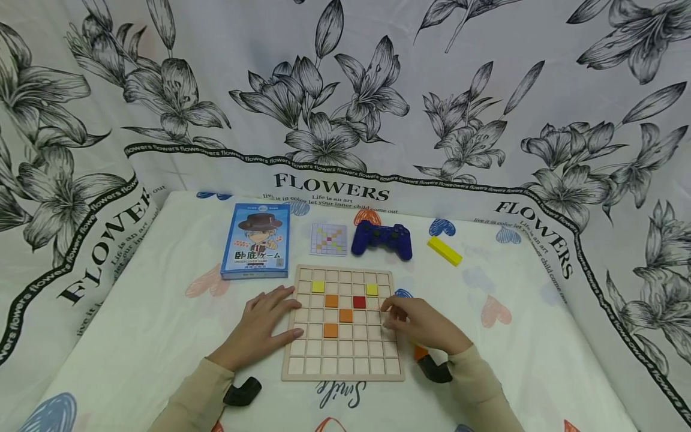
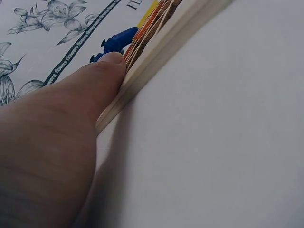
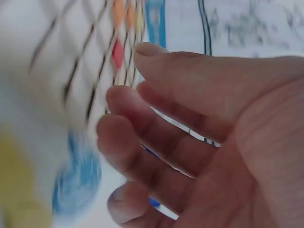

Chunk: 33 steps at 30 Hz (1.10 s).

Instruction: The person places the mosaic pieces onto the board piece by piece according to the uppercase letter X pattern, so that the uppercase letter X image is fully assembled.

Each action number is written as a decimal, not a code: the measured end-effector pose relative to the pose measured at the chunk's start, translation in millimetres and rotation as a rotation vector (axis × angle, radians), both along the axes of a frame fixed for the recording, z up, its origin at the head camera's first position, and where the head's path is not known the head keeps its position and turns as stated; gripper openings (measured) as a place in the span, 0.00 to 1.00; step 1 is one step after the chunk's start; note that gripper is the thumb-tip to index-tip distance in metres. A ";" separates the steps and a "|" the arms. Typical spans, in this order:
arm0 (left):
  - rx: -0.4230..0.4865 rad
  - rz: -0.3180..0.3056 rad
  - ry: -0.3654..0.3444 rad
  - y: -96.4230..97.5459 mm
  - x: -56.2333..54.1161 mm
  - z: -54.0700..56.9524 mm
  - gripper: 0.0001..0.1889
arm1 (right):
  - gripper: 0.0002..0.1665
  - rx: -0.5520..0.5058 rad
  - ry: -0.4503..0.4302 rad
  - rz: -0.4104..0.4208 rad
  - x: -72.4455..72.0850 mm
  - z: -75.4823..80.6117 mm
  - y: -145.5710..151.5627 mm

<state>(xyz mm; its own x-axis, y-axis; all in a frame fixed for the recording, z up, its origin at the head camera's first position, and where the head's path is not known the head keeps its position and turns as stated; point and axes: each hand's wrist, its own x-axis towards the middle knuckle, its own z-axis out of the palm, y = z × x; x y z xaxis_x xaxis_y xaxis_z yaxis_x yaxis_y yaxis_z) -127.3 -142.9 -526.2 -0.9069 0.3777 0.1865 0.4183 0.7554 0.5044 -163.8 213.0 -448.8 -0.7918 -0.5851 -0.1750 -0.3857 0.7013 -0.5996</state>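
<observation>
A wooden grid board [image 1: 344,377] lies flat on the cloth. On it sit two yellow tiles, one at the upper left [image 1: 318,286] and another at the upper right [image 1: 372,289]. A red tile [image 1: 358,302] and several orange tiles [image 1: 345,315] lie nearer its middle. My left hand [image 1: 261,327] touches the board's left edge with fingers spread; the left wrist view shows the thumb [image 2: 102,78] against the rim. Over the right edge, my right hand [image 1: 423,321] has loosely bent fingers. In the right wrist view, nothing shows between its thumb and fingers.
Behind the board are a blue game box [image 1: 256,243], a small card with a coloured grid [image 1: 328,239], a dark blue game controller [image 1: 381,239] and a yellow bar [image 1: 445,251]. An orange item [image 1: 420,353] is partly hidden beside my right wrist. Flower-printed curtains [image 1: 345,78] surround the table.
</observation>
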 end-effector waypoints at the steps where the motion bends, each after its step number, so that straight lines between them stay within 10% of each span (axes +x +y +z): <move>1: 0.001 -0.001 -0.001 -0.1 -0.1 0.2 0.29 | 0.14 0.006 0.002 -0.016 -1.0 0.3 10.4; 9: -0.006 0.001 -0.006 -0.1 -0.2 0.4 0.29 | 0.14 0.069 -0.047 -0.145 -2.8 -2.7 71.5; 33: 0.003 0.005 -0.007 0.4 1.0 3.9 0.28 | 0.23 -0.079 -0.112 0.014 -6.5 -22.8 94.7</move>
